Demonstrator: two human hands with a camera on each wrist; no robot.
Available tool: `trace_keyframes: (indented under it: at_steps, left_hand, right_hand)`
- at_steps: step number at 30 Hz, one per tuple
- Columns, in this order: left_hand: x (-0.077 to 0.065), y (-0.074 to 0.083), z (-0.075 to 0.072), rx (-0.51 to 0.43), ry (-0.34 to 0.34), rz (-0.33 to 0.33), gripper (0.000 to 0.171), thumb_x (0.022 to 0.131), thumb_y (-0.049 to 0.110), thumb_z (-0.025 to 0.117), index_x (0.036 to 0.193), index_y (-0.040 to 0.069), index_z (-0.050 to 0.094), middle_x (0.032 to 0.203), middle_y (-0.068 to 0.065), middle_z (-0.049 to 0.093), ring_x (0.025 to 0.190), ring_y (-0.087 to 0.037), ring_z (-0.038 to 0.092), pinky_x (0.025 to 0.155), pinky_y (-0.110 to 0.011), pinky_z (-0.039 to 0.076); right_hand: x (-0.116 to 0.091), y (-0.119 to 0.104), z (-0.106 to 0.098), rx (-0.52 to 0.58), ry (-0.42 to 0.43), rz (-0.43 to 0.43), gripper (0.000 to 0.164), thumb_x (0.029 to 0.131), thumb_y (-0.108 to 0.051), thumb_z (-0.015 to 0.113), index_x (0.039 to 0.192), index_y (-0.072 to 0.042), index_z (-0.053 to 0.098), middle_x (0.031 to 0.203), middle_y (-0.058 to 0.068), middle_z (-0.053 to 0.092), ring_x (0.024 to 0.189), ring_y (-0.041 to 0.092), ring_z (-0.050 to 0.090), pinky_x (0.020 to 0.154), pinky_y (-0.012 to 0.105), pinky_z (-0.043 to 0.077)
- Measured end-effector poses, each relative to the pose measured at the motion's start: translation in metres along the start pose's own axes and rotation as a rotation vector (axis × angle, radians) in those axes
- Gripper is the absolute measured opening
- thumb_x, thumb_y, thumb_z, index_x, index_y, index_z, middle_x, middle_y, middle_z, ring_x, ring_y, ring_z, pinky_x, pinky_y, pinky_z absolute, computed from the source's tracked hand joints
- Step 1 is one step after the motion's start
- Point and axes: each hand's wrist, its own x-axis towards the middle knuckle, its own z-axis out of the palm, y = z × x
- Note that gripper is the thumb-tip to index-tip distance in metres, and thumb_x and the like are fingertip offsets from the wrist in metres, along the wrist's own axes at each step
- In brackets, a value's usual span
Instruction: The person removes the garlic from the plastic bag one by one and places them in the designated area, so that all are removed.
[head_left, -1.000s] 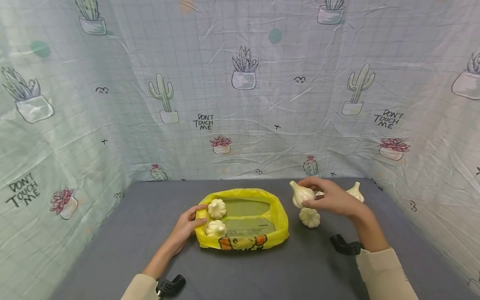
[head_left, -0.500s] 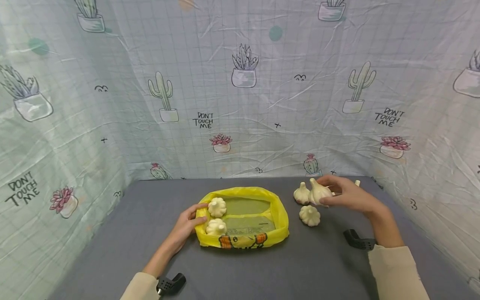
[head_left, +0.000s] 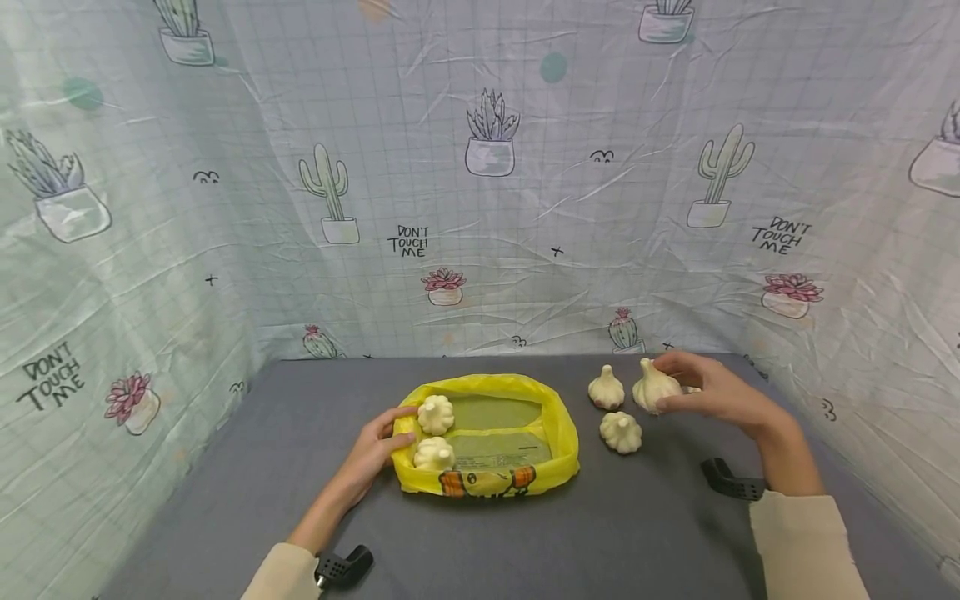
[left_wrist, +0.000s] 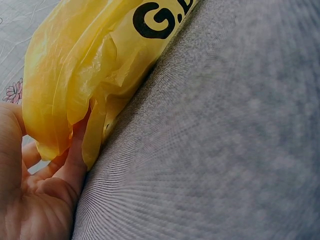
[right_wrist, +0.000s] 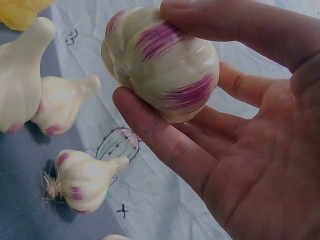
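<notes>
A yellow plastic bag (head_left: 558,467) lies with its mouth spread wide and its rim rolled down. Two garlic bulbs (head_left: 435,415) sit inside it at the left end. My left hand (head_left: 367,457) grips the bag's left edge; in the left wrist view some fingers go behind the plastic (left_wrist: 75,65). My right hand (head_left: 712,393) pinches a garlic bulb (head_left: 654,387) between thumb and fingers, purple streaks showing in the right wrist view. Close by on the table are a garlic bulb standing stem up (head_left: 606,390) and another garlic bulb (head_left: 621,432) in front. A further pale bulb is mostly hidden behind the right hand.
The grey table (head_left: 480,550) runs back to a hanging sheet (head_left: 487,217) printed with cacti, which also closes off both sides. Each wrist carries a black camera mount (head_left: 345,568). Several loose bulbs appear in the right wrist view, one with dry roots (right_wrist: 82,182).
My right hand has moved right with its garlic bulb, away from the bag, uncovering the bulb standing at the back. The left hand and the bag have stayed put.
</notes>
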Motion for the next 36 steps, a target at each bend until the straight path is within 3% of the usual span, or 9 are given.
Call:
trace_keyframes:
  at_steps: [6,9,15,18,29,36]
  left_hand:
    - [0.000,-0.001,-0.001,0.005,0.002,0.003,0.052,0.101,0.013,0.064,0.151,0.008,0.051,0.147,-0.026,0.055,0.102,-0.016,0.068,0.081,-0.029,0.059]
    - [-0.001,-0.001,-0.002,0.002,-0.004,0.003,0.052,0.102,0.014,0.063,0.152,0.008,0.050,0.145,-0.026,0.056,0.103,-0.017,0.069,0.082,-0.029,0.059]
    - [-0.001,-0.001,-0.004,0.001,-0.015,-0.002,0.053,0.102,0.015,0.064,0.152,0.008,0.049,0.146,-0.027,0.055,0.106,-0.017,0.068,0.083,-0.029,0.060]
    - [0.000,-0.001,-0.004,-0.003,-0.017,-0.003,0.054,0.101,0.015,0.064,0.152,0.008,0.049,0.147,-0.027,0.054,0.105,-0.017,0.068,0.082,-0.029,0.060]
    - [-0.001,-0.001,-0.002,0.016,-0.008,0.011,0.053,0.101,0.014,0.064,0.151,0.008,0.050,0.154,-0.025,0.048,0.106,-0.018,0.067,0.082,-0.028,0.059]
    - [-0.001,0.000,0.000,0.005,-0.007,0.007,0.053,0.101,0.013,0.064,0.151,0.007,0.050,0.151,-0.025,0.051,0.104,-0.017,0.068,0.081,-0.029,0.059]
  right_hand:
    - [-0.002,0.002,-0.003,0.027,0.008,0.017,0.053,0.093,-0.025,0.078,0.138,-0.007,0.056,0.144,0.021,0.057,0.134,0.048,0.051,0.090,0.045,0.050]
    - [-0.002,0.005,-0.004,0.030,0.009,0.017,0.051,0.095,-0.024,0.075,0.138,-0.007,0.056,0.145,0.021,0.056,0.132,0.045,0.053,0.089,0.044,0.050]
    - [-0.003,0.009,-0.006,0.029,0.010,0.027,0.047,0.096,-0.024,0.074,0.136,-0.007,0.058,0.146,0.019,0.056,0.120,0.009,0.057,0.087,0.034,0.052]
    - [-0.004,0.011,-0.006,0.038,0.009,0.028,0.046,0.096,-0.024,0.074,0.135,-0.007,0.059,0.145,0.018,0.057,0.114,-0.001,0.057,0.086,0.032,0.051]
    - [-0.005,0.014,-0.006,0.049,-0.004,0.031,0.047,0.096,-0.023,0.074,0.136,-0.006,0.057,0.141,0.019,0.057,0.122,0.020,0.056,0.089,0.042,0.049]
    - [-0.006,0.015,-0.006,0.056,0.011,0.031,0.049,0.096,-0.022,0.073,0.138,-0.004,0.055,0.141,0.021,0.057,0.115,0.001,0.057,0.086,0.031,0.051]
